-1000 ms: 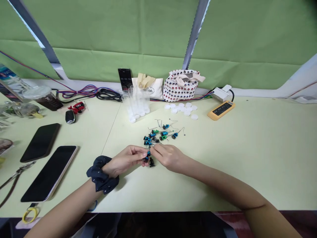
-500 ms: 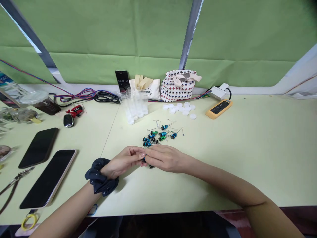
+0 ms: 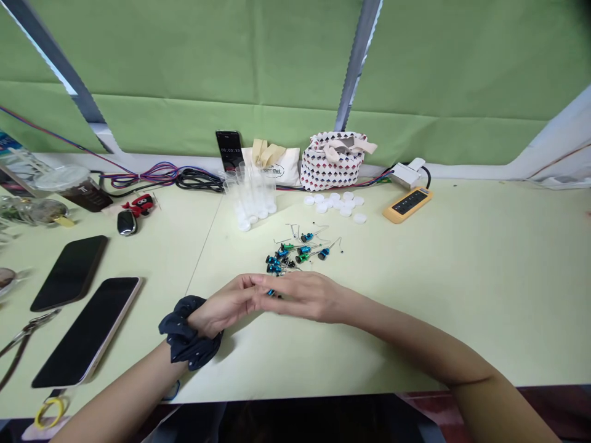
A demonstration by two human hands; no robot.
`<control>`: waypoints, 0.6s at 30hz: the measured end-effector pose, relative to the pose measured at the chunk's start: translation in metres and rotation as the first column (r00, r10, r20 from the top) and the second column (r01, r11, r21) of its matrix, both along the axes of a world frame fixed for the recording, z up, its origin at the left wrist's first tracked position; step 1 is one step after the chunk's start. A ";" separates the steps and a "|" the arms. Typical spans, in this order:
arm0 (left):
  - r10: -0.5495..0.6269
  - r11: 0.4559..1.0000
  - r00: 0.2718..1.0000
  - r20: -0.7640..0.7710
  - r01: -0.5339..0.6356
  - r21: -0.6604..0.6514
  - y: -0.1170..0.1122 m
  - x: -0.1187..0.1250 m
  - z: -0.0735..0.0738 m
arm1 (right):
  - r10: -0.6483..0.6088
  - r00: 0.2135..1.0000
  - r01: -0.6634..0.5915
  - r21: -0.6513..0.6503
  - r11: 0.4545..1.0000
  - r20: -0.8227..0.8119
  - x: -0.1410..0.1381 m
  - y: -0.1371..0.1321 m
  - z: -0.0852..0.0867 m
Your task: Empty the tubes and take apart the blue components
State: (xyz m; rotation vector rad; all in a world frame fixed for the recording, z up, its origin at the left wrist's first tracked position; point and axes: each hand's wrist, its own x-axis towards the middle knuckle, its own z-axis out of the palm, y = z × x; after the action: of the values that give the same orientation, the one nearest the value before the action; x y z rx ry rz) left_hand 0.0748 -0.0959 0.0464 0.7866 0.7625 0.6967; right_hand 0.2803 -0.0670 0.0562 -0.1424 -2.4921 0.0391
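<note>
My left hand (image 3: 226,303), with a dark navy scrunchie (image 3: 189,329) on its wrist, meets my right hand (image 3: 307,296) above the table. A small blue capacitor (image 3: 271,292) shows at the fingertips of my right hand, and the fingers partly hide it. My left fingertips touch my right fingers at that spot, so I cannot tell whether they hold it too. Just beyond the hands lies a loose pile of blue and green capacitors (image 3: 295,251) with thin wire leads.
Clear plastic tubes (image 3: 252,197) and white caps (image 3: 335,203) stand behind the pile. Two smartphones (image 3: 85,332) lie at left near pliers (image 3: 28,335). A timer phone (image 3: 229,151), cloth bags (image 3: 333,161), cables (image 3: 157,175) and a yellow power strip (image 3: 407,202) line the back.
My hands have closed over the spot where several capacitors showed between them. The dark component below my fingers is out of sight. The head view has shifted slightly.
</note>
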 end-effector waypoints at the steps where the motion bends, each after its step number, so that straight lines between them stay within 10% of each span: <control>1: 0.013 1.000 1.000 0.021 -0.012 -0.007 0.000 0.000 -0.002 | -0.028 1.000 0.029 -0.080 0.996 0.012 0.001 0.000 0.000; 11: 0.140 0.990 0.989 0.052 -0.140 -0.004 0.005 -0.007 -0.004 | -0.011 0.971 -0.091 -0.413 0.906 -0.238 0.002 0.011 -0.005; 14: 0.176 0.979 0.982 0.069 -0.182 0.087 0.006 -0.007 -0.006 | -0.145 0.954 -0.086 -0.699 0.710 -0.264 0.004 0.010 -0.002; 18: 0.229 0.945 0.973 0.016 -0.226 0.236 0.007 -0.008 -0.010 | -0.273 0.957 -0.024 -0.967 0.254 -0.095 0.005 0.011 0.002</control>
State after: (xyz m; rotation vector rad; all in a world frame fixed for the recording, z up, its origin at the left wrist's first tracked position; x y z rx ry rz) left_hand 0.0667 -0.0892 0.0369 0.9278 0.7974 1.0057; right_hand 0.2858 -0.0561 0.0578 -0.8040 -1.7988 1.4792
